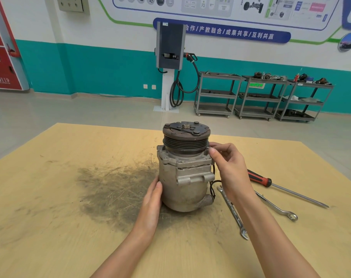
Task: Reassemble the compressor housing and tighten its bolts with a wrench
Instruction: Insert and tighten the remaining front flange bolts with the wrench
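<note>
Compressor (pixel 185 173) stood upright on table (pixel 60 197), pulley uppermost. Lower side steadied by left hand (pixel 151 205), fingers straight. Small bolt (pixel 210 147) at housing top edge pinched by right hand (pixel 227 167). Two wrenches (pixel 234 214) laid nearby.

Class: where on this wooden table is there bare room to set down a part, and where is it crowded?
Bare: the table's left side beyond the dark grease stain, and the near edge between the forearms. Crowded: right of the grey metal compressor, where two steel wrenches and a red-handled screwdriver lie.
</note>
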The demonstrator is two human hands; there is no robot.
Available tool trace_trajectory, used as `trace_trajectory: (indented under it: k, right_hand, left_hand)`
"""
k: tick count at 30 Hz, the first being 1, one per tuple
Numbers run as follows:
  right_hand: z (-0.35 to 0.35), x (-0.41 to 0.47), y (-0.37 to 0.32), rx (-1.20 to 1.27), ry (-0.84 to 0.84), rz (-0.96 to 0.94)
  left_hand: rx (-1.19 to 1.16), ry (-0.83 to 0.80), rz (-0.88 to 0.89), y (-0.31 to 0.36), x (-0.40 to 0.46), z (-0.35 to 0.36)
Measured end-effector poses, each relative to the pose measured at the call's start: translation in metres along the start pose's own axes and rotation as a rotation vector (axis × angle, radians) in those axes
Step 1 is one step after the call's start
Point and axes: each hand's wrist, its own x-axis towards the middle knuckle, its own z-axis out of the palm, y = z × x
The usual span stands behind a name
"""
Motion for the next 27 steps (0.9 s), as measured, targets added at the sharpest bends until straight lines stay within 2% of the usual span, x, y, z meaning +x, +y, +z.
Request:
trace_trajectory:
  k: [5,22,27]
  right_hand:
    - [-0.0034,-0.0023,-0.002,0.006,-0.047,0.029]
    - [0.0028,-0.0022,-0.0041,0.052,0.016,0.048]
    - [-0.0004,-0.0051,-0.0038,0.053,-0.04,0.049]
  left_hand:
    - [0.003,0.0,-0.013,0.0003,0.0003,0.0002]
    - [-0.003,0.002,-0.013,0.0013,-0.0006,0.0003]
    - [0.004,0.009,-0.01,0.0019,-0.0002,0.0009]
